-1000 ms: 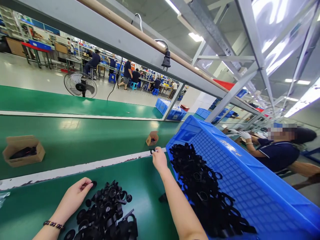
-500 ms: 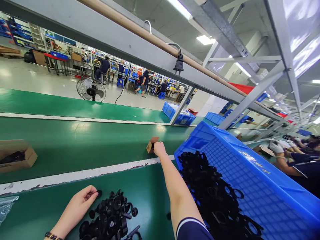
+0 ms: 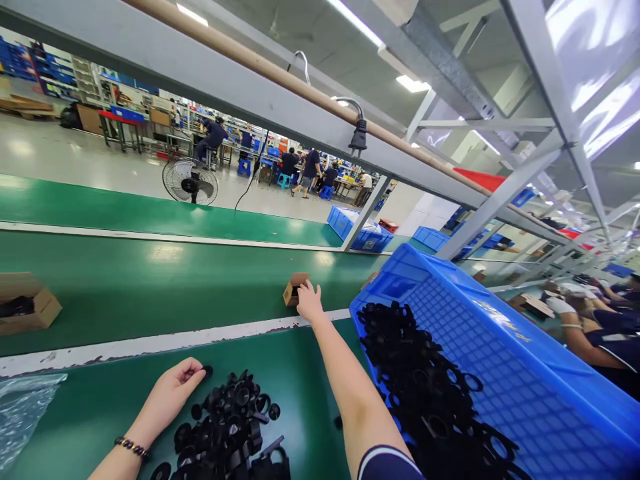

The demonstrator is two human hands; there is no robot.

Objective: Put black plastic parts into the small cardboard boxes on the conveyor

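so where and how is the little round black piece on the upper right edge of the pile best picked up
Probably by its rim, pinched from above and the right: the round black piece has a circular outline, other parts of the pile crowd its left, and green tabletop lies on its right.

Green bench [image 3: 304, 390] under loose black parts [image 3: 227, 423]

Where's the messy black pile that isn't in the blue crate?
In the head view, the pile lies at the bottom, left of the middle, on the green table, between the left hand and the crate.
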